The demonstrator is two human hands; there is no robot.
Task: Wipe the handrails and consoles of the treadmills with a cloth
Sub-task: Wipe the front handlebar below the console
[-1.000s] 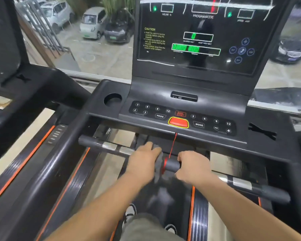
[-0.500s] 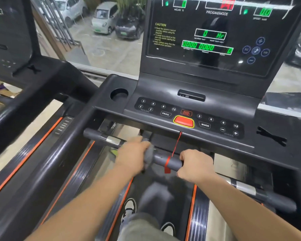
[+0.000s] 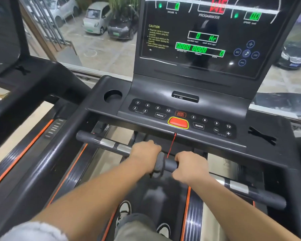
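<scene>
At the bottom centre of the frame two white-and-black sneakers (image 3: 124,208) stand on the dark treadmill belt (image 3: 156,193). Both bare forearms reach up from the lower corners to the black padded front handrail with silver sensor plates (image 3: 111,143), which crosses the middle of the frame. The left hand (image 3: 144,153) has its grip curled over the rail, pinching a crumpled grey cloth (image 3: 159,164) against it. The cloth wraps the rail just left of centre, touching that hand. A short bare stretch of rail to the right, the right hand (image 3: 191,166) closes its grip round the rail without any cloth, probably to steady the body. The step in hand looks like wiping the front handrail. The next move calls for sliding the cloth along the rail, minding the thin red safety cord (image 3: 171,145) that hangs between the hands, and lifting the right hand so its stretch can be reached. Beyond, the black console button panel (image 3: 181,117) and the lit display screen (image 3: 198,37) at upper right seem yet to be wiped.
</scene>
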